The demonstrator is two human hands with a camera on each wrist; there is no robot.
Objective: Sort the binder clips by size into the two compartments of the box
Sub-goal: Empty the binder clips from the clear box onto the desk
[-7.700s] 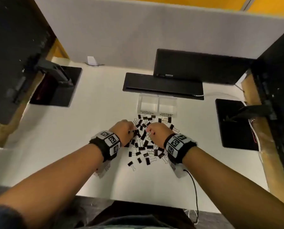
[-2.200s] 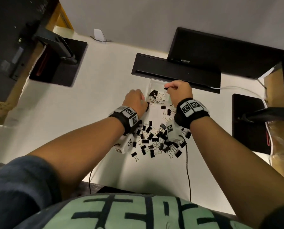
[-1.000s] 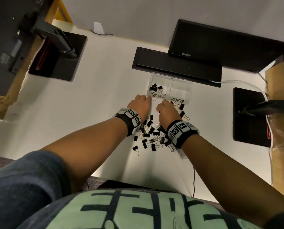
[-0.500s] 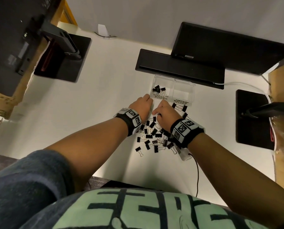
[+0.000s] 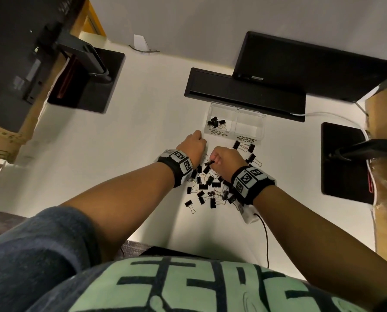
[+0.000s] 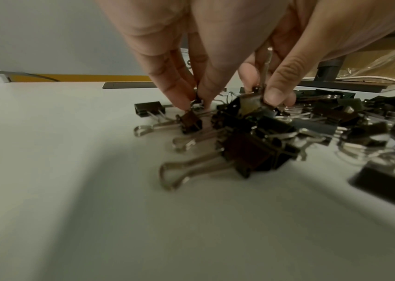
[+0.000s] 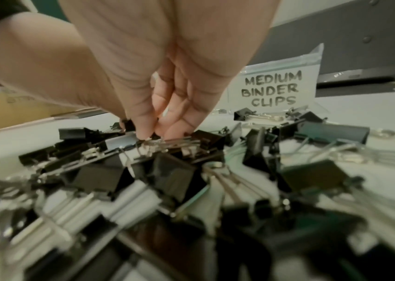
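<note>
- The left hand [image 5: 191, 146] reaches down at the far left edge of the pile of binder clips [image 5: 210, 188] on the white table [image 5: 97, 165]; its fingertips [image 6: 181, 98] pinch the wire handle of a small clip [image 6: 191, 123] that lies on the table.
- The right hand [image 5: 226, 159] is curled over the pile, just beside the left hand, and grips a clip [image 5: 209, 163] by thumb and fingers.
- The clear box [image 5: 235, 124] stands just beyond both hands. Its left compartment, labelled for small clips, holds a handful of black clips [image 5: 216, 122]; the right compartment carries a label [image 7: 272, 89] reading "MEDIUM BINDER CLIPS", and no clips show in it.
- A few larger clips [image 5: 244, 147] lie loose on the table between the right hand and the box front.
- Behind the box lies a flat black bar [image 5: 244, 93], with a black monitor [image 5: 311, 66] above it.
- Black stand bases sit well apart on the left [image 5: 86, 79] and right [image 5: 343, 163].
- A thin black cable [image 5: 264, 235] runs from the right wrist band toward the table's near edge.
</note>
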